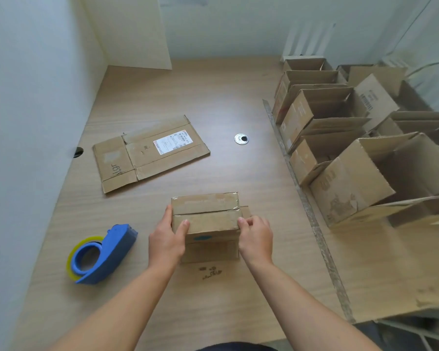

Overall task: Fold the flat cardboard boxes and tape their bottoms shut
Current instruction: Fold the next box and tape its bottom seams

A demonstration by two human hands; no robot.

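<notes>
Just right of the tape dispenser [102, 254], the small box [205, 217], seemingly light, stiff and crushable, is being steadied at its flap edges, the left hand [166, 239] clasping one side with curled fingers, the right hand [255, 236] pinching the other.

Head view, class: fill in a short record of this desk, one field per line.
Box in work: small box, top flaps folded down
Left hand: grips its left end
Right hand: pinches its right end
Tape dispenser: blue, lying left, untouched
Flat box: farther back, white label
Folded boxes: open, crowded at right
</notes>
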